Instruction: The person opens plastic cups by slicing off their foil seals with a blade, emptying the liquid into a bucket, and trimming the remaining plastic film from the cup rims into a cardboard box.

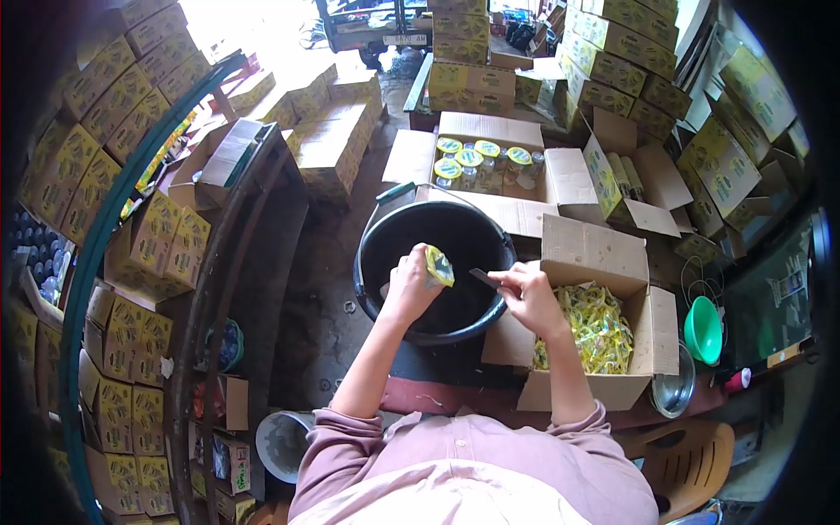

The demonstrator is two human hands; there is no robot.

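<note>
Over the mouth of a black bucket [366, 284], my left hand [409, 284] is closed around a small plastic cup with a yellow printed lid [440, 266]. The cup is tilted, and its lid side faces right. My right hand [528, 297] pinches a short flat blade [484, 277], its tip pointing left towards the cup but apart from it. Below my right forearm, an open carton [595, 236] holds a heap of crumpled yellow and clear plastic pieces [597, 328]. The bottom of the bucket is dark and hard to make out.
Beyond the bucket, an open carton [490, 127] holds several yellow-lidded cups [469, 157]. A green bowl [703, 330] and a metal basin [674, 394] are at the right. Stacked cartons [131, 96] line the left, behind a rack. An orange chair [691, 464] stands lower right.
</note>
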